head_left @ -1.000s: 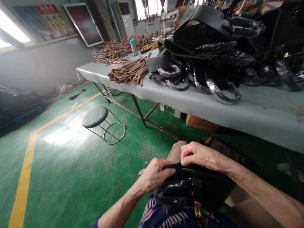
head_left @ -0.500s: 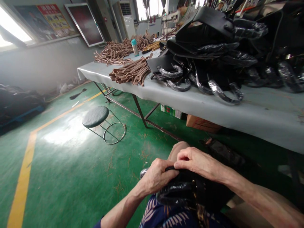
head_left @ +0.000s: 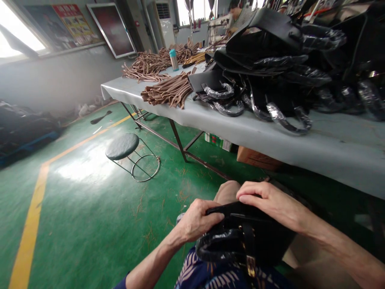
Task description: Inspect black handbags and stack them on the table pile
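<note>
A black handbag point(head_left: 267, 237) rests on my lap, its plastic-wrapped handle point(head_left: 215, 245) lying toward me and a strap with a gold buckle point(head_left: 250, 263) hanging down its side. My left hand point(head_left: 198, 220) is closed on the bag's left upper edge, thumb on the near side. Along the same edge, farther right, my right hand point(head_left: 264, 198) grips the rim with its fingers bent over it. The bag's inside and the fingertips behind the edge are hidden.
A grey-covered table point(head_left: 210, 124) stands ahead, bearing piled black bags point(head_left: 258, 48), brown strap bundles point(head_left: 170, 90) and a teal-capped bottle point(head_left: 173, 60). A round stool point(head_left: 122, 146) stands on the green floor at left. A cardboard box point(head_left: 257, 157) sits under the table.
My right hand has slid right along the bag's edge, away from my left hand. More of the bag's top now shows between them. The left hand keeps its hold.
</note>
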`<move>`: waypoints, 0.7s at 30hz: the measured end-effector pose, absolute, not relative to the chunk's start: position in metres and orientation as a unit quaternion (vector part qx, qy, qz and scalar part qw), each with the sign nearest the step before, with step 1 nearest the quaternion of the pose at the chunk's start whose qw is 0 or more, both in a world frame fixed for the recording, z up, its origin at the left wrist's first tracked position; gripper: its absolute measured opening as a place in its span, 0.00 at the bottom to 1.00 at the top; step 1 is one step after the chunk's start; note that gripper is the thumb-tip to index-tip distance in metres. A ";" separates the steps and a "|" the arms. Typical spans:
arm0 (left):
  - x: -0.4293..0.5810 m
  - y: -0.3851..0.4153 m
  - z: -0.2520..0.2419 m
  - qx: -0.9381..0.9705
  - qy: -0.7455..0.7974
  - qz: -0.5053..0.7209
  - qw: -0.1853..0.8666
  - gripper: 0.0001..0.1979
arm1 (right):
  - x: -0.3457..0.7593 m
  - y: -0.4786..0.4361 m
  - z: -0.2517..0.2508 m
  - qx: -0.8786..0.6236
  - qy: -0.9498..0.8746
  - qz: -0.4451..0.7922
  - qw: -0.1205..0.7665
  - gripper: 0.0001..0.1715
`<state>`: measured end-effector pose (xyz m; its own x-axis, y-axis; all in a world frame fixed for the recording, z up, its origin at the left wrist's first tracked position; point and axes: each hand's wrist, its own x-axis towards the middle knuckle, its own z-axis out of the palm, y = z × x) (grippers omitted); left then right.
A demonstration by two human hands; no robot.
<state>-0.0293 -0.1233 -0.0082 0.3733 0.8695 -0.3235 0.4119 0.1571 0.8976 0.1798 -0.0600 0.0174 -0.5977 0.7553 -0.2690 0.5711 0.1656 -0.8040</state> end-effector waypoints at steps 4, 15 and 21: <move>-0.026 -0.124 -0.008 0.629 0.521 0.207 0.539 0.11 | 0.144 -0.069 0.016 -0.440 -0.773 0.452 0.071 0.11; -0.034 -0.128 -0.013 0.642 0.518 0.204 0.527 0.15 | 0.199 -0.045 0.000 -0.497 -0.736 0.460 0.015 0.13; -0.032 -0.123 -0.016 0.642 0.540 0.199 0.507 0.20 | 0.227 -0.052 -0.006 -0.526 -0.682 0.506 0.043 0.17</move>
